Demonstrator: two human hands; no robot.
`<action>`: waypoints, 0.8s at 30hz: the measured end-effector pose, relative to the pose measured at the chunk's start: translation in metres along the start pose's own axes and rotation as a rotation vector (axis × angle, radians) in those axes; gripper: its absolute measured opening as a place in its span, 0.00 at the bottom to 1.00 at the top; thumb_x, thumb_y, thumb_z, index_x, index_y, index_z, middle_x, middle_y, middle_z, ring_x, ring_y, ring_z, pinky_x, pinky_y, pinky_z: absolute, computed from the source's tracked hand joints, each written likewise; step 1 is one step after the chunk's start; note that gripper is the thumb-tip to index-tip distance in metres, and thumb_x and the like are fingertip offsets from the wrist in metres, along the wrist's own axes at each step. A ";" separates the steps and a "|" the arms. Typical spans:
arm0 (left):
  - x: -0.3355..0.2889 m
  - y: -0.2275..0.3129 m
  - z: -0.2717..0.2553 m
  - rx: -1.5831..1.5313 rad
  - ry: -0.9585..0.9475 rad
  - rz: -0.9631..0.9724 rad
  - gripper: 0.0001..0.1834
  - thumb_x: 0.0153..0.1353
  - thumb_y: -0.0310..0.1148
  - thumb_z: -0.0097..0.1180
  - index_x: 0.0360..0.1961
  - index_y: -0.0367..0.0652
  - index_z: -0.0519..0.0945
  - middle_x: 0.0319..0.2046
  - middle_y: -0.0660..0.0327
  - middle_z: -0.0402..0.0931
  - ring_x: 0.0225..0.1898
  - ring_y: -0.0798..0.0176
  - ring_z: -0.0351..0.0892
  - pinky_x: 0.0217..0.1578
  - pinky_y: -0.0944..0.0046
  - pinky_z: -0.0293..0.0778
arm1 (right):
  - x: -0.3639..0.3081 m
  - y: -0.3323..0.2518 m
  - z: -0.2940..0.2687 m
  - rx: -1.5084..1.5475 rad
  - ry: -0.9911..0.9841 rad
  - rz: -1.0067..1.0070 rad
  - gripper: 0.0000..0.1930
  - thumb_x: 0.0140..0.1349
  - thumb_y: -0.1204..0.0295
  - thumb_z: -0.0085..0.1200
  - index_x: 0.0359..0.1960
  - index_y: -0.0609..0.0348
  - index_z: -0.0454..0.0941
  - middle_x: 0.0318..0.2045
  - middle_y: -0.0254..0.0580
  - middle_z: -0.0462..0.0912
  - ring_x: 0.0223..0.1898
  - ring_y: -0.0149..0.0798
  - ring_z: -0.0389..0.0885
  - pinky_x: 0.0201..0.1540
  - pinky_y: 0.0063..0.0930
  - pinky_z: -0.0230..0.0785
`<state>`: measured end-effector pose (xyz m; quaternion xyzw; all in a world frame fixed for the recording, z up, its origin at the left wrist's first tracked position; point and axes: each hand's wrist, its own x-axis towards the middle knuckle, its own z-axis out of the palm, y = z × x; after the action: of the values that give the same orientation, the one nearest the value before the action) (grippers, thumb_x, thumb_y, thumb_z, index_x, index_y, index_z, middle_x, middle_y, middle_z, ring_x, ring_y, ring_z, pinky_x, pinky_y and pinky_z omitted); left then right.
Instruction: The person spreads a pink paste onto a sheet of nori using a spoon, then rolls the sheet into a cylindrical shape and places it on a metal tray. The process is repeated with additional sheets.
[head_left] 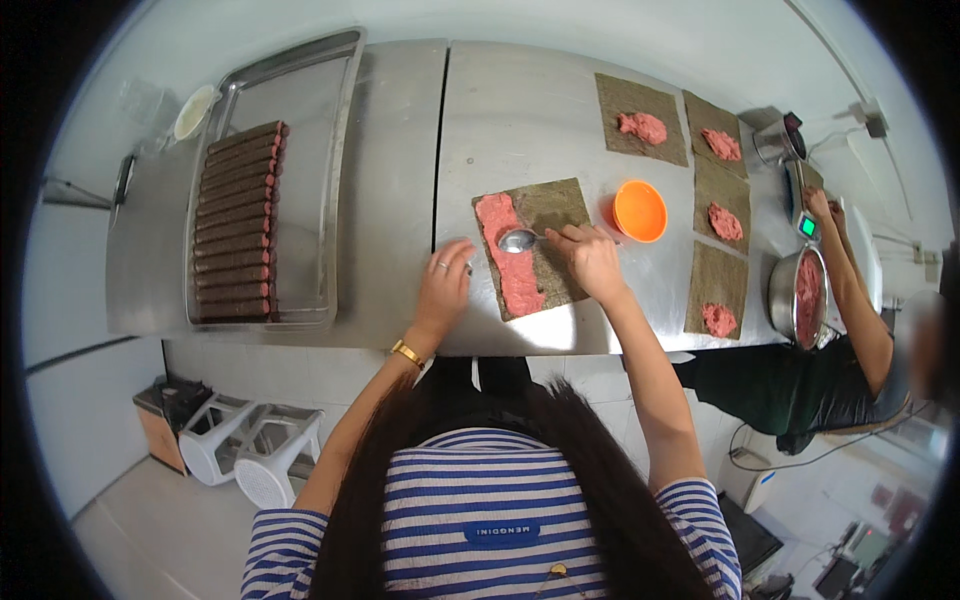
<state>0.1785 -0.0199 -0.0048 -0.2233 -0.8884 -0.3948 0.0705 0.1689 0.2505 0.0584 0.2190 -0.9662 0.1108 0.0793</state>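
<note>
My right hand (592, 262) grips a metal spoon (518, 240), its bowl resting on a strip of pink minced paste (520, 275). The paste runs along the left side of a dark green-brown sheet, seemingly seaweed (562, 205), flat on the steel table. Beside the sheet's left edge, my left hand (447, 285) rests with fingers loosely bent and apart, holding nothing that shows. Right of the sheet's upper corner stands an orange bowl (640, 211).
Several more sheets (718, 262) with paste lumps lie to the right. A steel tray (336, 200) of dark rolls (235, 220) is at left. A co-worker's arm (858, 285) reaches over a scale (806, 226), near a steel bowl of paste (783, 300).
</note>
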 end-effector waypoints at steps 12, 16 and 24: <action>-0.013 0.012 0.004 0.267 -0.149 0.053 0.30 0.56 0.25 0.49 0.64 0.46 0.68 0.67 0.66 0.62 0.68 0.55 0.56 0.69 0.49 0.51 | 0.062 0.022 0.006 -0.063 0.084 -0.043 0.19 0.50 0.77 0.52 0.45 0.53 0.83 0.32 0.36 0.80 0.35 0.41 0.80 0.40 0.37 0.72; -0.012 0.012 0.005 0.267 -0.143 0.054 0.30 0.56 0.25 0.49 0.64 0.46 0.69 0.67 0.66 0.62 0.69 0.56 0.56 0.69 0.50 0.50 | 0.057 0.026 -0.012 -0.055 0.030 -0.007 0.22 0.46 0.80 0.53 0.46 0.53 0.83 0.32 0.38 0.80 0.34 0.42 0.80 0.40 0.37 0.72; -0.010 0.012 0.003 0.245 -0.143 0.042 0.28 0.56 0.25 0.47 0.61 0.45 0.70 0.67 0.65 0.63 0.68 0.54 0.57 0.68 0.48 0.53 | 0.066 0.018 -0.009 -0.167 -0.005 -0.091 0.18 0.51 0.76 0.52 0.45 0.52 0.83 0.33 0.36 0.81 0.34 0.40 0.81 0.42 0.36 0.72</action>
<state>0.1932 -0.0142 -0.0022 -0.2592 -0.9278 -0.2650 0.0421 0.1032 0.2415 0.0775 0.2556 -0.9613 0.0257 0.0998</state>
